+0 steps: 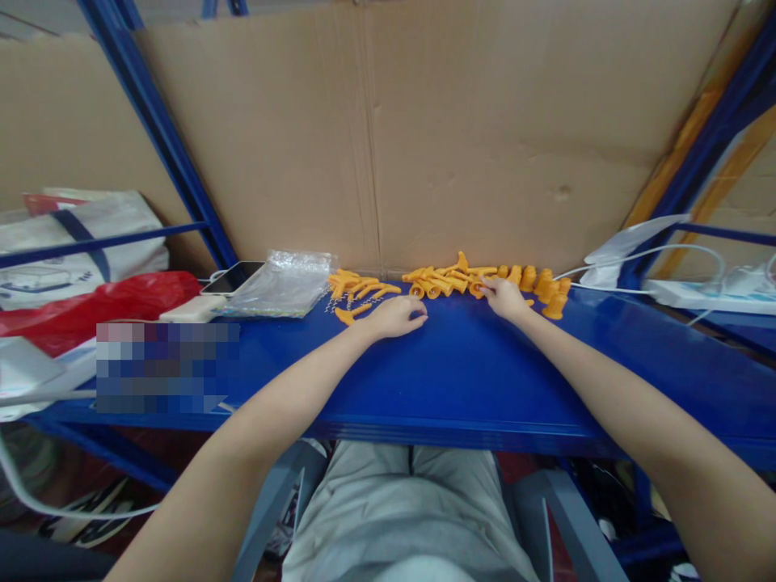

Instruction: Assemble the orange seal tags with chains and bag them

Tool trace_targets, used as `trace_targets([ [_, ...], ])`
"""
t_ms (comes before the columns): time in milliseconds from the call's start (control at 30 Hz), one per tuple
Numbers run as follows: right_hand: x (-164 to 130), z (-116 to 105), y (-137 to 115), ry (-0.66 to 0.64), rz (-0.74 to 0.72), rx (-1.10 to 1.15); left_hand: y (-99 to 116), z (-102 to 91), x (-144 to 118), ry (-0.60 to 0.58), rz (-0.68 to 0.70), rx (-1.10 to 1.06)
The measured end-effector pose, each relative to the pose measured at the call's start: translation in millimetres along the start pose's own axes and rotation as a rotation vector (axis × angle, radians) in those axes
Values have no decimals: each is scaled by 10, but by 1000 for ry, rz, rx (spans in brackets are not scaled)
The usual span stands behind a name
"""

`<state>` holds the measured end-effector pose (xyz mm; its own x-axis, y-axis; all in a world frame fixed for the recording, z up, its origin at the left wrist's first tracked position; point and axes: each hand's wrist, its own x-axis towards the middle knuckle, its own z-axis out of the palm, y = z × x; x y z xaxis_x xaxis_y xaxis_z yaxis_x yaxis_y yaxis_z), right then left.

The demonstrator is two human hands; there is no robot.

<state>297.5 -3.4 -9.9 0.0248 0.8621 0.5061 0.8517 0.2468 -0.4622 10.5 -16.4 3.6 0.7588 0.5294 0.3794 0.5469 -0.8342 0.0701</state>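
A: How are the hands placed?

B: The left hand (395,316) is laid loosely curled on the blue shelf (461,380), beside one loose orange piece (352,313); whether anything is held inside it cannot be told. The right hand (505,296) is stretched to the row of orange plastic pieces (449,280) against the cardboard wall (424,145), its fingertips touching one of them; a firm pinch cannot be made out.

A: What could be upset from here?

B: The upright pieces (546,284) just beside the right wrist could probably be knocked over by a sideways sweep, and the white cable (606,288) near them could be snagged. The clear plastic bag (282,283) and the phone (234,276) on the left could be pushed by the left forearm.

A: Can any writing be read?

B: None can be read; one patch on the left is blurred out.
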Motion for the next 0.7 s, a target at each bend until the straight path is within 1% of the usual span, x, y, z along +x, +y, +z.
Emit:
trace_targets([
  [100, 7, -5, -5, -11, 50, 45, 2, -7, -1, -15, -3, 13],
  [300, 27, -155, 96, 13, 210, 109, 11, -12, -1, -21, -5, 37],
  [400, 35, -206, 134, 5, 243, 140, 18, -16, -5, -24, -6, 37],
  [500, 54, -261, 168, 9, 275, 282, 18, -18, -5, -26, -5, 44],
  [600, 113, -360, 226, 89, 309, 392, 9, -14, 1, -34, -2, 55],
  [700, 225, -484, 319, 215, 336, 380, 5, -12, 6, -55, -2, 60],
])
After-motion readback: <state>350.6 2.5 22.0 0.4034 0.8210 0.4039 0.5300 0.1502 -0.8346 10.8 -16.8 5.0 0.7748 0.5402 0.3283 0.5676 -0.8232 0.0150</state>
